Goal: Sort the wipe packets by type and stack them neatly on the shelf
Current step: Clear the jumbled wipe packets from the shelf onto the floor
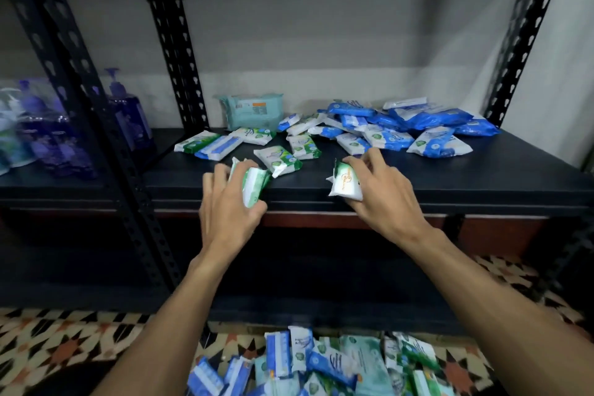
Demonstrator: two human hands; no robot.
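- Wipe packets (305, 146) in green, white and blue lie loose across the dark shelf (450, 177) that runs through the middle of the frame.
- Purple pump bottles (128, 116) stand at the far left on a neighbouring shelf, partly behind a black perforated upright (80, 83).
- A larger pale teal pack (250, 111) sits at the back of the shelf against the wall, left of centre.
- Green-and-white packets (209, 145) lie flat just in front of the teal pack, some overlapping.
- The left hand (228, 202) reaches in from the lower left, its fingers and thumb curled round a green-edged packet (254, 183) at the shelf's front edge. Blur hides whether it holds more than one.
- The right hand (376, 193) reaches in from the lower right, right of centre. Its fingers are spread over a white packet with a green end (344, 185) and its thumb is tucked beneath. This packet also sits at the front edge.
- The two hands are apart, each with its own packet.
- A heap of blue packets (418, 122) crowds the back right of the shelf, with blue-and-white ones spilling toward the front.
- A mixed pile of packets (337, 366) fills the bottom centre and right of the frame, below the shelf, over a patterned tile floor (64, 344).
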